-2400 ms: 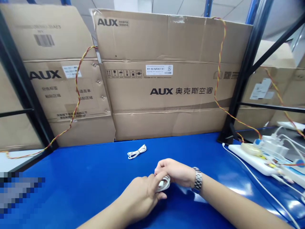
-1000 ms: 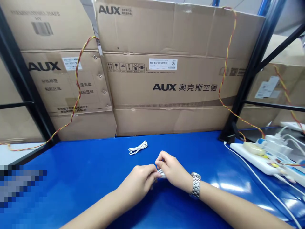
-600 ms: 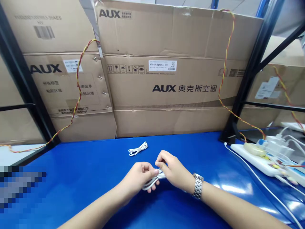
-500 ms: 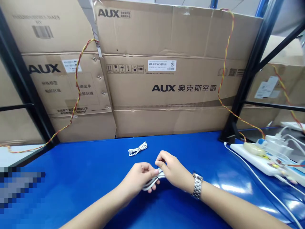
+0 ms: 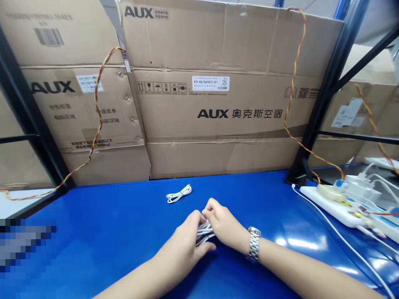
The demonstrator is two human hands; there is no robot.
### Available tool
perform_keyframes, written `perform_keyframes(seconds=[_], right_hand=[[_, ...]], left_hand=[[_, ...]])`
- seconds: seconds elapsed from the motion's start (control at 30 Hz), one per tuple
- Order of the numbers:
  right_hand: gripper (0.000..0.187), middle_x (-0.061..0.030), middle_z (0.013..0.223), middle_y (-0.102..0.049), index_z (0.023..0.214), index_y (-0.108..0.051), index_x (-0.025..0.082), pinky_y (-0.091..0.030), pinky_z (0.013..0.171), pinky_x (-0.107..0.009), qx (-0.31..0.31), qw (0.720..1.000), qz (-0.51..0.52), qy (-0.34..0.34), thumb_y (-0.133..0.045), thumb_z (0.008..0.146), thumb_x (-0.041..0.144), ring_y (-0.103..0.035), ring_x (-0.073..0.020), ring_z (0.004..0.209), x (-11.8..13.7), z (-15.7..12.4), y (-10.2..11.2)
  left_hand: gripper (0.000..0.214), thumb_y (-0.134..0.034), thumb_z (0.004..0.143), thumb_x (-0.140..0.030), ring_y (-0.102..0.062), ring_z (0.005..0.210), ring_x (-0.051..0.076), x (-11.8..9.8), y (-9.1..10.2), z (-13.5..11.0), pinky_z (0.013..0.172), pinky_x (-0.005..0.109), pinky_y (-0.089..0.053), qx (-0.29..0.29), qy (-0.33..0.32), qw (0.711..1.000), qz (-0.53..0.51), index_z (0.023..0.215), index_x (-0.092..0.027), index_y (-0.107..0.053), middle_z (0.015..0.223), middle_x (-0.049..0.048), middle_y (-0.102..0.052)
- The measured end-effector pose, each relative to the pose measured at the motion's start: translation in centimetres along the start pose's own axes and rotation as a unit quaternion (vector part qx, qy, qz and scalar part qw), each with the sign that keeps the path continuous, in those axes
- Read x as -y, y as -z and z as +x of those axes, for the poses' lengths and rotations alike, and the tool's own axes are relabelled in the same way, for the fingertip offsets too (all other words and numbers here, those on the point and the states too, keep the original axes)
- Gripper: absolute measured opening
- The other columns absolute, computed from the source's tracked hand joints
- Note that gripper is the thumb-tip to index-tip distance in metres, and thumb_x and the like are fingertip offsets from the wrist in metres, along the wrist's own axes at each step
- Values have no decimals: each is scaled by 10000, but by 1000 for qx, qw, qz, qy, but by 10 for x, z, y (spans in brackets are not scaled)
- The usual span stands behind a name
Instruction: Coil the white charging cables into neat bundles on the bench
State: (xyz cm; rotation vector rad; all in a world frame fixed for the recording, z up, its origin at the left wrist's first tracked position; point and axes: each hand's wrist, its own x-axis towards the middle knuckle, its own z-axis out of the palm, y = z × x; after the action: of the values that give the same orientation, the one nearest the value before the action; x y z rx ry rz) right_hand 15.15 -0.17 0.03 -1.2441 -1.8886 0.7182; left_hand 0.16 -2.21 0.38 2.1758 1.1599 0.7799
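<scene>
Between my two hands, above the blue table [image 5: 118,232], is a coiled white cable [image 5: 205,232] with a dark tie around it. My left hand [image 5: 187,238] wraps round the coil from the left, its thumb along the near side. From the right, my right hand [image 5: 222,224] pinches the upper right part of the coil, its fingertips bent close together. Part of the coil is hidden behind my fingers. Just beyond my hands lies a second white cable bundle [image 5: 179,194], folded and bound with a dark tie.
Large cardboard boxes [image 5: 218,153] stand along the back edge. On the right, a white power strip [image 5: 330,209] holds plugged-in chargers, and a white cord [image 5: 336,236] runs towards the near right edge. Black rack posts [image 5: 327,91] rise at both sides, with twisted red-yellow wires [image 5: 99,104] hanging.
My left hand has turned over the coil, its thumb shifting from the top to the near side. My right hand keeps its pinch. The view has shifted slightly.
</scene>
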Motion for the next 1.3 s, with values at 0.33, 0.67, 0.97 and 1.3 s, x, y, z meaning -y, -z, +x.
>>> perform_keyframes(seconds=[0.33, 0.67, 0.97, 1.3], right_hand=[[148, 41, 613, -449, 714, -400, 195, -303, 524, -230, -5, 999, 47, -19, -392, 838, 276, -398, -105, 554, -1, 3, -2], [145, 57, 551, -412, 713, -395, 199, -279, 479, -217, 36, 995, 79, -47, -418, 818, 296, -352, -96, 500, -3, 3, -7], [103, 28, 577, -507, 755, -412, 206, -263, 492, -216, 31, 997, -62, 19, -363, 845, 211, -445, -111, 516, 5, -2, -1], [54, -20, 690, -571, 808, -409, 197, -257, 505, -228, 41, 975, -196, 93, -371, 843, 183, -491, -143, 587, 4, -6, 4]], left_hand=[[125, -461, 824, -285, -583, 676, 175, 2, 9, 0, 593, 267, -444, -29, -165, 944, 284, 812, -172, -515, 755, 49, -613], [195, -367, 882, -247, -596, 562, 154, 4, 15, 0, 505, 227, -417, -11, -232, 919, 319, 774, -166, -508, 653, 29, -633], [205, -291, 887, -220, -602, 570, 191, 1, 14, -1, 491, 239, -328, 59, -186, 904, 380, 839, -192, -488, 651, 50, -634], [110, -389, 817, -205, -553, 568, 146, -11, 32, 4, 509, 212, -322, 106, -53, 989, 88, 746, -210, -473, 656, -5, -612]])
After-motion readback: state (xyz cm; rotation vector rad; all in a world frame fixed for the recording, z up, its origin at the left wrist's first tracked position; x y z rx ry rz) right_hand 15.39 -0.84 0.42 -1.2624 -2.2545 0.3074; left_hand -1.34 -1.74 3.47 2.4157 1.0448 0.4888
